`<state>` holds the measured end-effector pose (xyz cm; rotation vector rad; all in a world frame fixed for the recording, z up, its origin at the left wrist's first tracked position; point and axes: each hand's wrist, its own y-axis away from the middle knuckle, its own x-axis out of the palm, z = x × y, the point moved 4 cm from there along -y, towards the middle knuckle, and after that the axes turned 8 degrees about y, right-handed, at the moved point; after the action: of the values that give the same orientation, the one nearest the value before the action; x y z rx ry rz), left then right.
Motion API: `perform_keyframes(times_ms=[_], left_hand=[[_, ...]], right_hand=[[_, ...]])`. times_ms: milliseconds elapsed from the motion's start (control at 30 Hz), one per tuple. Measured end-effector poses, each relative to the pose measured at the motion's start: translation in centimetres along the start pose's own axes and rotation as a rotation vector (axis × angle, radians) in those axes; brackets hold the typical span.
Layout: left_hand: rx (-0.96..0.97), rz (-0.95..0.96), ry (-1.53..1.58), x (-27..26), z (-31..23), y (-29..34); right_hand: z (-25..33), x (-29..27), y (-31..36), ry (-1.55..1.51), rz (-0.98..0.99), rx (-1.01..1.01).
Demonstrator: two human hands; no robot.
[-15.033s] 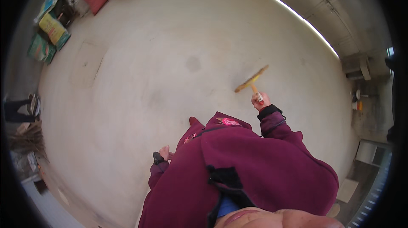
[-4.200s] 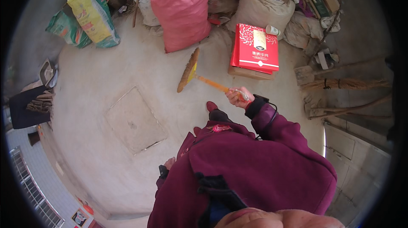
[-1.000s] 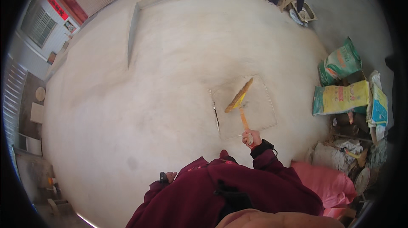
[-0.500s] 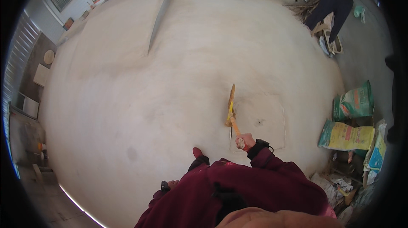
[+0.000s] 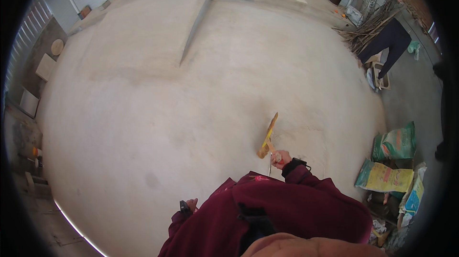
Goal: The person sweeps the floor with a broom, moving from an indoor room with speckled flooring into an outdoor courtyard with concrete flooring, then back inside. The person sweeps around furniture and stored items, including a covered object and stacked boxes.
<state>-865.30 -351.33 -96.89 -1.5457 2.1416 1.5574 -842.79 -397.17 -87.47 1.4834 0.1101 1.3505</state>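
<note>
The broom [image 5: 267, 138] is on or just above the floor [image 5: 143, 132], at about four o'clock from the middle of the view; whether its bristles touch down cannot be told. For an even stroke, the bristle edge would best lie flat along its whole length, with light pressure and the wrist loose, since a head tipped onto one end would probably leave a strip unbrushed. At the panel [image 5: 306, 147] set into the floor, between three and four o'clock from the broom, drawing along the seam rather than across it should keep dirt from lodging there. The broom has a narrow, straight head of brown bristles with a yellow band, running from one o'clock to seven, and an orange handle that shows only briefly, foreshortened, toward the right hand [image 5: 281, 158]. That hand is closed in a fist around the handle. At eight o'clock from it, the left hand [image 5: 192, 204] is beside the maroon coat [image 5: 277, 204], partly covered; how far its fingers are curled, or whether they grip anything, cannot be told. Farther out, bags [image 5: 388, 176] lie at three o'clock and sticks [image 5: 361, 36] between one and two.
</note>
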Motion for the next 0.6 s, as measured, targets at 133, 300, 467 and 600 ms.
perform_keyframes(times_ms=[133, 300, 467, 600], left_hand=[[-0.184, 0.179, 0.171, -0.2, 2.3, -3.0], [-0.157, 0.097, 0.095, -3.8, 1.9, -7.3], [-0.234, 0.011, 0.149, -8.7, -1.1, -9.7], [-0.287, 0.006, 0.221, -11.1, -2.7, -11.4]], right_hand=[[1.0, 2.5, -4.8, 0.038, 0.089, -0.009], [6.2, 8.4, -12.1, 1.03, 0.268, -0.486], [10.7, 14.2, -18.1, 0.453, 0.174, -0.099], [13.3, 18.8, -21.6, 0.478, 0.202, -0.046]])
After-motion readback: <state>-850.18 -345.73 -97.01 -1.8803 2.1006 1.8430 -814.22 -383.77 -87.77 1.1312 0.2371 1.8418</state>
